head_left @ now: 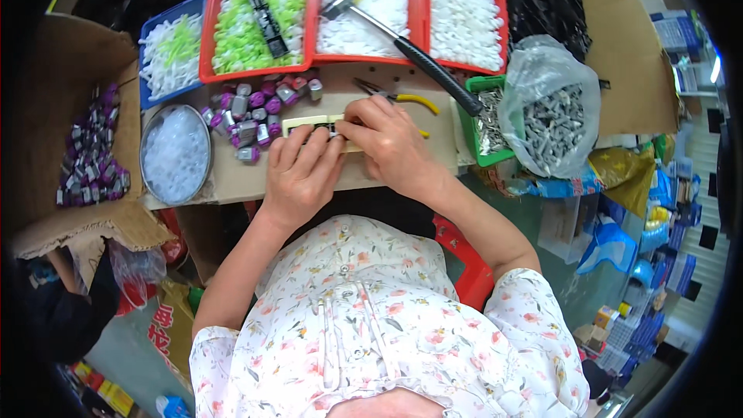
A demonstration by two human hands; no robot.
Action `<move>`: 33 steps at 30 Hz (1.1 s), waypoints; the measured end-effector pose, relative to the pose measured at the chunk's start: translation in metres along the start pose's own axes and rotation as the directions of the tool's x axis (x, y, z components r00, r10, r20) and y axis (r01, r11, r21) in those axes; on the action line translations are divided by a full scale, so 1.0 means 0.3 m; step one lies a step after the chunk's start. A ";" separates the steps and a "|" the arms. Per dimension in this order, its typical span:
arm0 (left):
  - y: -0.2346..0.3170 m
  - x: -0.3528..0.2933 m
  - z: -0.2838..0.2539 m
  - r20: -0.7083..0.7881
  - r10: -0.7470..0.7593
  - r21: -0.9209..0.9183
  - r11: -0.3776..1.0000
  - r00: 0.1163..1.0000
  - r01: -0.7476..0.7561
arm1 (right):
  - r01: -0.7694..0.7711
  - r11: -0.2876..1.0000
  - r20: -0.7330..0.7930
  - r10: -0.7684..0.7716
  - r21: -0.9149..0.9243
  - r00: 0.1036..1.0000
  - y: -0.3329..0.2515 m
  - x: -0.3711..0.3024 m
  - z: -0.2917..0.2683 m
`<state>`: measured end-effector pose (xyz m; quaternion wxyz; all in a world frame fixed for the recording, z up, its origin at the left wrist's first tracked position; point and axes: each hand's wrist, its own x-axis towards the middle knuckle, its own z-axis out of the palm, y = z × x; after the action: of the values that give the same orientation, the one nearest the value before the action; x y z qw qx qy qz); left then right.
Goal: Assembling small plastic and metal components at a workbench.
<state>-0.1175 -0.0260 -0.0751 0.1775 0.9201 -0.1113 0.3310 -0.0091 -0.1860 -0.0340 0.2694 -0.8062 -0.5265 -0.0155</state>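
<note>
Head view: a cream block (298,121) is gripped at the table (232,179) by the curled fingers of the left hand (300,178) and right hand (393,147); if pressed unevenly, it could be tipped, and the purple-and-grey pieces (246,133) beside it scattered.

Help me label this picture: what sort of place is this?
Probably a small-parts assembly workshop: red bins of small plastic-looking pieces, a hammer and yellow-handled pliers show it.
</note>
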 end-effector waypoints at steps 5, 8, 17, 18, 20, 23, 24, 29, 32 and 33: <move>0.000 0.003 0.011 -0.013 0.007 0.012 1.000 1.000 -0.007 | 0.005 0.991 -0.159 0.016 0.132 0.987 0.017 -0.030 0.030; 0.008 0.013 0.012 -0.007 0.010 0.032 0.999 1.000 -0.010 | -0.011 0.986 -0.173 0.040 0.167 0.984 0.028 -0.039 0.034; 0.000 0.007 0.010 -0.014 -0.004 0.038 0.999 1.000 0.005 | -0.274 0.961 -0.423 0.265 0.040 0.867 0.075 -0.175 -0.283; -0.003 0.010 0.006 -0.018 -0.008 0.036 0.999 1.000 0.009 | -0.342 0.938 -0.492 0.275 -0.049 0.826 0.100 -0.202 -0.337; -0.003 0.019 -0.004 -0.007 0.001 0.018 1.000 1.000 -0.001 | -0.575 0.815 -0.574 0.438 -0.071 0.692 0.180 -0.279 -0.415; 0.005 0.003 -0.027 0.005 -0.031 0.002 1.000 1.000 0.031 | -0.639 0.684 -0.547 0.404 -0.352 0.733 0.306 -0.347 -0.458; 0.008 -0.001 -0.027 0.019 -0.057 -0.020 0.998 0.998 0.057 | -0.585 0.653 -0.500 0.344 -0.481 0.795 0.347 -0.366 -0.465; 0.002 0.014 -0.029 -0.021 -0.066 -0.130 0.990 0.998 0.063 | -0.564 0.597 -0.363 0.433 -0.570 0.825 0.432 -0.411 -0.491; -0.010 0.018 -0.090 -0.041 -0.135 -0.130 0.983 0.990 0.129 | -0.533 0.613 -0.308 0.440 -0.583 0.843 0.470 -0.412 -0.505; -0.024 0.016 -0.112 -0.067 -0.173 -0.098 0.981 0.983 0.166 | -0.536 0.632 -0.290 0.456 -0.560 0.841 0.478 -0.415 -0.514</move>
<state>-0.1308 -0.0064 -0.0496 0.2515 0.9038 -0.0409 0.3437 0.0982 -0.4032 -0.0005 0.0138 -0.9592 -0.2313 -0.1619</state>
